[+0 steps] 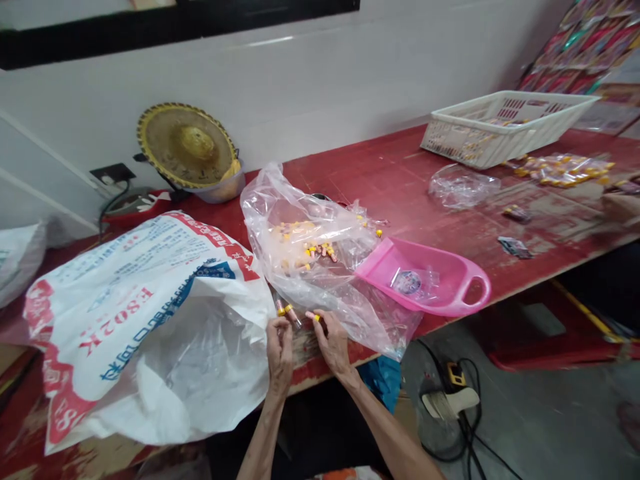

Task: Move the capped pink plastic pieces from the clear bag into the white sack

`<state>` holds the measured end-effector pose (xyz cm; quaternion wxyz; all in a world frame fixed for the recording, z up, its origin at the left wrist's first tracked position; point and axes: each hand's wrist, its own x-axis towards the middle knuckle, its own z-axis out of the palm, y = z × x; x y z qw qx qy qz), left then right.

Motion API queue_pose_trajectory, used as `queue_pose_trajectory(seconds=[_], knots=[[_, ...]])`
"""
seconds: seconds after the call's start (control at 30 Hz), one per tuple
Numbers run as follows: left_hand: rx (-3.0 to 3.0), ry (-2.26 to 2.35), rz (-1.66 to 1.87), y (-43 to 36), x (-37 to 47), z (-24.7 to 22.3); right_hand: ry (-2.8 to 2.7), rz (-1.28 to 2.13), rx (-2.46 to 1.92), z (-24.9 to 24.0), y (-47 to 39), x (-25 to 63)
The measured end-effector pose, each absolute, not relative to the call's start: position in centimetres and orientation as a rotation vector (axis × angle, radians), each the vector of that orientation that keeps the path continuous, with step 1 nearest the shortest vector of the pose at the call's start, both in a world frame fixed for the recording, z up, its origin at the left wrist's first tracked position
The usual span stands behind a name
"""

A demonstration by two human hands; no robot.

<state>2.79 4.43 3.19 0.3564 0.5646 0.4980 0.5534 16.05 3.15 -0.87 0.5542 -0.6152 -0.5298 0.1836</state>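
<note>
At the table's front edge, my left hand point(280, 350) is closed, its fingers curled beside small clear tubes with yellow caps point(289, 312); whether it grips one is hidden. My right hand point(333, 341) pinches a small pink tube with a yellow band point(314, 316) between thumb and fingers. Behind both hands spreads a clear plastic bag point(340, 287) with several yellow-capped pieces point(323, 251) in and around its opening. A large white printed sack point(145, 293) lies open to the left of my left hand.
A pink scoop point(445, 273) holds a small clear packet. Farther right are a white basket point(505, 147), a heap of yellow-capped packets point(565, 168) and a crumpled clear bag point(463, 187). A round yellow-rimmed lid point(187, 145) leans by the wall. Cables lie on the floor.
</note>
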Motion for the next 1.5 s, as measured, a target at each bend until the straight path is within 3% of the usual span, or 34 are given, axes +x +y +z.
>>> queue_pose_trajectory(seconds=[0.4,0.67,0.83,1.17,1.37,1.43,1.5], knots=[[1.053,1.116,1.577,4.9,2.2,3.8,-1.316,0.469,-1.480,-0.6,3.0,16.3],[1.986,1.157,1.240,3.1,1.6,1.5,-1.314,0.504,-1.494,-0.6,3.0,16.3],[1.940,1.220,1.389,2.4,0.6,2.3,-1.328,0.494,-1.495,-0.5,3.0,16.3],[2.030,1.344,1.313,4.5,0.8,2.9,-1.334,0.511,-1.504,-0.7,3.0,16.2],[2.548,1.412,0.649,7.5,1.0,2.6,-1.298,0.504,-1.503,-0.7,3.0,16.1],[2.543,1.384,0.626,8.4,0.6,2.6,-1.287,0.498,-1.504,-0.6,3.1,16.1],[2.439,1.300,0.821,8.8,0.2,3.0,-1.276,0.499,-1.509,-0.4,3.1,16.2]])
